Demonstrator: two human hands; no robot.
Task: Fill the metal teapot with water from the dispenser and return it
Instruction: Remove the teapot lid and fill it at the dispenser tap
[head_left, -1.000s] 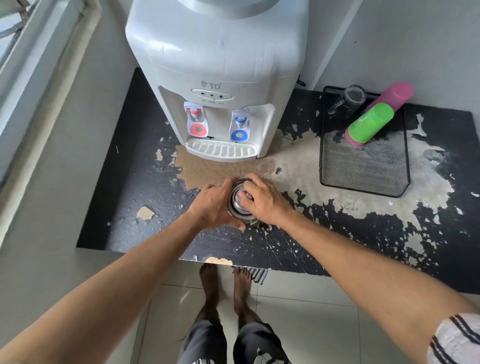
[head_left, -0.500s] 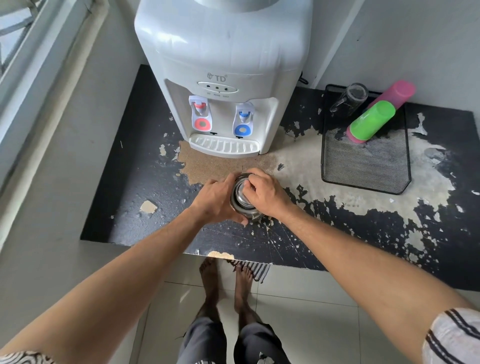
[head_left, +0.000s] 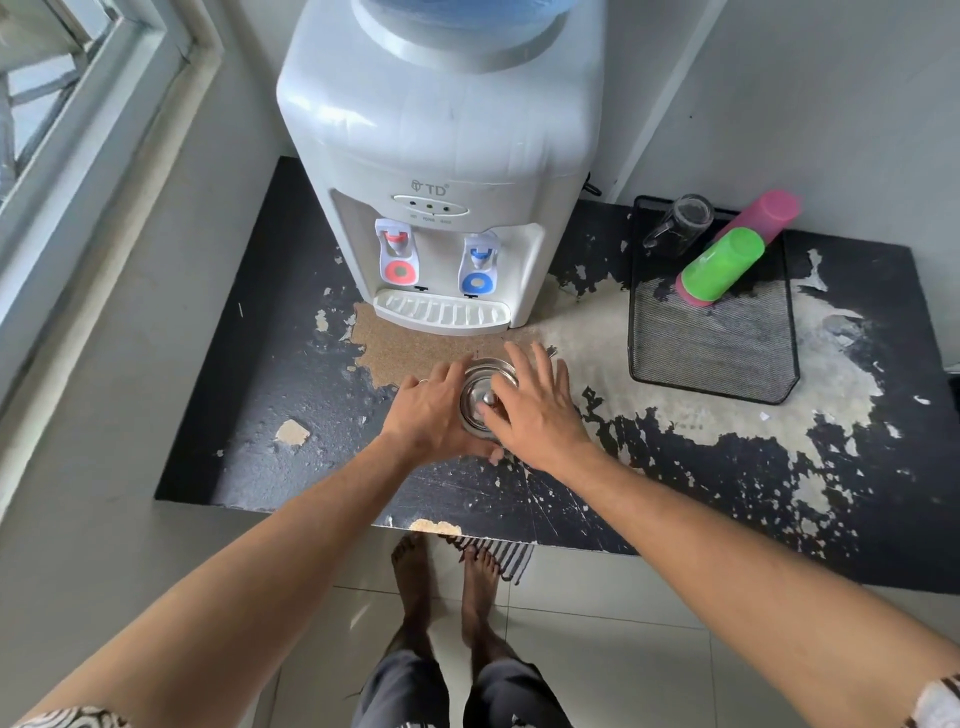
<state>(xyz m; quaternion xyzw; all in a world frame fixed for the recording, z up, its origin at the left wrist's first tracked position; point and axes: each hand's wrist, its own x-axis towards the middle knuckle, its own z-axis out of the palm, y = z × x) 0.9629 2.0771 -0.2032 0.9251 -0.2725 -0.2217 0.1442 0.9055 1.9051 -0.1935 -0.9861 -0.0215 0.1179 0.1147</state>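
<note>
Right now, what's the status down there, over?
Left hand wrapped round metal teapot. Right hand spread open above its lid. Teapot on counter before water dispenser. Path to taps clear.

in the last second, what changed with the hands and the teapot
The right hand has opened: its fingers, earlier curled over the lid, are now spread flat above it, so the lid and its knob show. The left hand still cups the metal teapot from the side. The teapot stays on the counter in front of the dispenser. The cups in the mesh tray are unmoved.
</note>
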